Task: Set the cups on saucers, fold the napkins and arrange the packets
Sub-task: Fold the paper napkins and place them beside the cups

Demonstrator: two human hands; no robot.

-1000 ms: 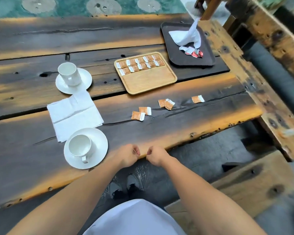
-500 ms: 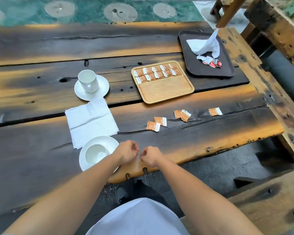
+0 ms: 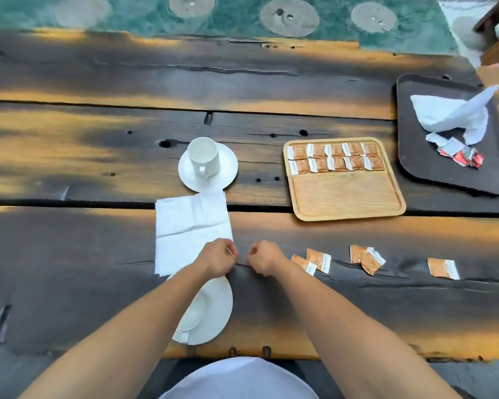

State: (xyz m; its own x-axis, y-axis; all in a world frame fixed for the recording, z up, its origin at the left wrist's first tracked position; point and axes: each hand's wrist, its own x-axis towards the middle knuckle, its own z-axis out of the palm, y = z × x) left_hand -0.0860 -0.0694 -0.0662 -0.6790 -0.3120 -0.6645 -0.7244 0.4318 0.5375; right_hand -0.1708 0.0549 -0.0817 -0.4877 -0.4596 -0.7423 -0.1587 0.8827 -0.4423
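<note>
just right of the white napkin (image 3: 192, 226), both fists, left hand (image 3: 219, 257) and right hand (image 3: 264, 257), hover curled shut and empty over the wooden table (image 3: 98, 254), five loose orange packets (image 3: 319, 260) farther right.

light: soft daylight, we see warm orange patches on the dark table (image 3: 98, 156) | shadows: faint | blur: smeared at edges | shape: edges bend outward

Cup (image 3: 203, 157) on saucer (image 3: 208, 168), behind napkin (image 3: 192, 226).
</note>
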